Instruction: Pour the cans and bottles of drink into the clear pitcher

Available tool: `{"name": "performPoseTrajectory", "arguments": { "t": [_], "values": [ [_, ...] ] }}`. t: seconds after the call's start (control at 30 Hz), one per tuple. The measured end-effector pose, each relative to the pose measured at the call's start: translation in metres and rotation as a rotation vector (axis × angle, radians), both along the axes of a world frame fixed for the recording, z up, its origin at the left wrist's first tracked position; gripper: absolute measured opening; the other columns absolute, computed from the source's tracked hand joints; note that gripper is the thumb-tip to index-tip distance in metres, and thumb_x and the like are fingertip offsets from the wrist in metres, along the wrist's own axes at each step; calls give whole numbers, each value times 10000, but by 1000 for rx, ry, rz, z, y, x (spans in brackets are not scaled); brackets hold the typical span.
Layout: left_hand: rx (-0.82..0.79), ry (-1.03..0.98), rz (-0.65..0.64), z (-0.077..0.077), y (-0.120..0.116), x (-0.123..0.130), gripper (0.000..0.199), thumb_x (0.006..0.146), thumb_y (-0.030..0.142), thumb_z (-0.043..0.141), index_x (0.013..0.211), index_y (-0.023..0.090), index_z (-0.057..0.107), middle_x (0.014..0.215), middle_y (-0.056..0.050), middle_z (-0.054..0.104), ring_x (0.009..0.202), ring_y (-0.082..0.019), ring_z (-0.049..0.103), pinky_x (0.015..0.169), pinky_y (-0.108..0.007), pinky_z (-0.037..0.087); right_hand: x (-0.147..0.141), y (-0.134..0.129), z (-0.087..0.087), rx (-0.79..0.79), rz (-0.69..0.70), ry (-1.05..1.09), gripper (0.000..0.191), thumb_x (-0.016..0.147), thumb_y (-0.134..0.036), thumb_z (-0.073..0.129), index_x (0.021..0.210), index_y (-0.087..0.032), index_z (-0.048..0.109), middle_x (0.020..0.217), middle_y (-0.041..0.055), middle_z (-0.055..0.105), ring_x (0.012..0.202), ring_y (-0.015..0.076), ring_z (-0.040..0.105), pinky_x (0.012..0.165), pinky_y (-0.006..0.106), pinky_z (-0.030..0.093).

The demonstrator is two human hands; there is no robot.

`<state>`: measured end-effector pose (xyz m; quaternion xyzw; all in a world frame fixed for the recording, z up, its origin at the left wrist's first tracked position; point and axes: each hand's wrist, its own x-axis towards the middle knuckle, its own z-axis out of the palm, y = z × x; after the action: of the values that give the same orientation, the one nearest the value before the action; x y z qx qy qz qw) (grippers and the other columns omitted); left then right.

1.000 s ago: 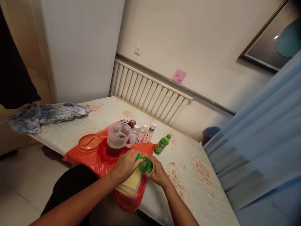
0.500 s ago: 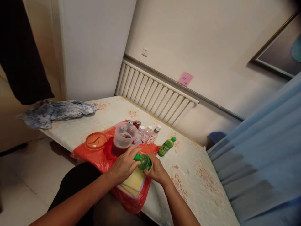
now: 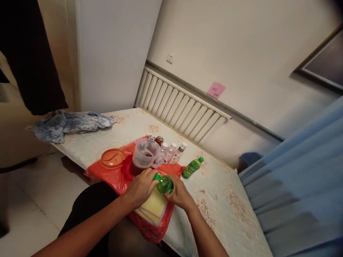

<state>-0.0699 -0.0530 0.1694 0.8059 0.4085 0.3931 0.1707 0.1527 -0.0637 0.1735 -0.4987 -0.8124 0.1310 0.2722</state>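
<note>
A green plastic bottle point(image 3: 164, 184) is tilted over a stack of yellow cloths point(image 3: 153, 207), its neck toward the left. Around its body my right hand point(image 3: 179, 192) is closed. My left hand point(image 3: 142, 188) pinches the green cap point(image 3: 156, 177) at the neck; whether the cap is loose I cannot tell. Just beyond my left hand stands a clear plastic pitcher point(image 3: 146, 150) with dark, foamy liquid inside. Its orange lid point(image 3: 113, 158) lies to the left on a red plastic bag point(image 3: 99, 174).
Behind the pitcher are two drink cans point(image 3: 159, 140) and several white-capped bottles point(image 3: 170, 153). Another green bottle point(image 3: 192, 168) stands at the right. A patterned blue cloth point(image 3: 77, 123) lies on the table's point(image 3: 128, 119) far left; a blue curtain point(image 3: 294, 171) hangs on the right.
The view has shifted slightly, so the scene sits a little further right. Both hands keep their grip on the green bottle and its cap, with little visible movement.
</note>
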Motion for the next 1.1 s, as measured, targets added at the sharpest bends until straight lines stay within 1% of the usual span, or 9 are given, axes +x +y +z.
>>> {"name": "performPoseTrajectory", "arguments": {
  "t": [0.1, 0.2, 0.27, 0.43, 0.6, 0.73, 0.87, 1.0, 1.1],
  "values": [
    [-42, -14, 101, -1, -1, 1, 169, 967, 325, 510, 1019, 202, 614, 985, -75, 668, 930, -241, 659, 829, -350, 511, -1, -1, 3, 5, 20, -2, 570, 673, -141, 663, 1236, -220, 632, 1091, 78, 687, 1006, 262, 641, 904, 388, 531],
    [-99, -33, 219, -1, 0, -2, 239, 958, 419, 516, 878, 205, 586, 842, -50, 653, 805, -229, 651, 731, -325, 487, 0, 0, 3, 2, 27, -12, 571, 667, -146, 657, 1234, -209, 633, 1093, 86, 692, 1017, 269, 643, 906, 391, 531],
    [-135, -81, 256, 0, 1, -4, 262, 947, 448, 515, 854, 211, 575, 788, -32, 646, 753, -213, 637, 694, -308, 467, 2, 3, 3, -3, 15, -6, 575, 665, -157, 658, 1236, -221, 636, 1097, 81, 698, 1007, 268, 651, 900, 394, 534],
    [-243, -250, 196, -5, 3, -9, 267, 923, 461, 486, 871, 221, 591, 785, -17, 668, 746, -197, 637, 664, -292, 453, 10, 20, 12, 20, -24, 7, 576, 647, -148, 658, 1214, -245, 660, 1058, 55, 714, 957, 251, 667, 880, 376, 538],
    [-325, -288, 142, -19, -3, -8, 289, 893, 461, 464, 857, 211, 604, 804, -38, 674, 787, -218, 642, 701, -325, 475, 11, 42, 37, 92, -145, -89, 548, 670, -191, 693, 1217, -206, 660, 1033, 68, 678, 960, 254, 645, 888, 374, 520],
    [-358, -273, 125, -31, -7, -8, 278, 876, 436, 474, 883, 201, 623, 817, -50, 682, 805, -231, 647, 742, -356, 502, 6, 58, 59, 134, -251, -223, 521, 703, -184, 687, 1221, -200, 641, 1036, 77, 631, 942, 248, 622, 856, 367, 509],
    [-364, -261, 104, -43, -9, -9, 268, 875, 397, 476, 926, 199, 650, 896, -75, 709, 870, -251, 667, 819, -401, 527, -1, 74, 78, 163, -324, -415, 533, 737, -206, 705, 1263, -208, 618, 1121, 107, 621, 1018, 274, 597, 875, 375, 469],
    [-351, -291, 93, -54, -8, -10, 279, 856, 366, 486, 985, 201, 670, 1024, -106, 727, 980, -275, 681, 914, -441, 536, -8, 85, 92, 182, -352, -586, 548, 784, -241, 702, 1319, -213, 587, 1163, 130, 615, 1065, 300, 566, 879, 381, 422],
    [-360, -298, 79, -58, -8, -10, 283, 850, 338, 485, 1010, 202, 675, 1065, -113, 728, 1017, -278, 683, 935, -447, 538, -13, 90, 100, 208, -355, -679, 538, 791, -244, 709, 1315, -220, 588, 1159, 136, 614, 1061, 306, 552, 873, 380, 393]
  ]
}}
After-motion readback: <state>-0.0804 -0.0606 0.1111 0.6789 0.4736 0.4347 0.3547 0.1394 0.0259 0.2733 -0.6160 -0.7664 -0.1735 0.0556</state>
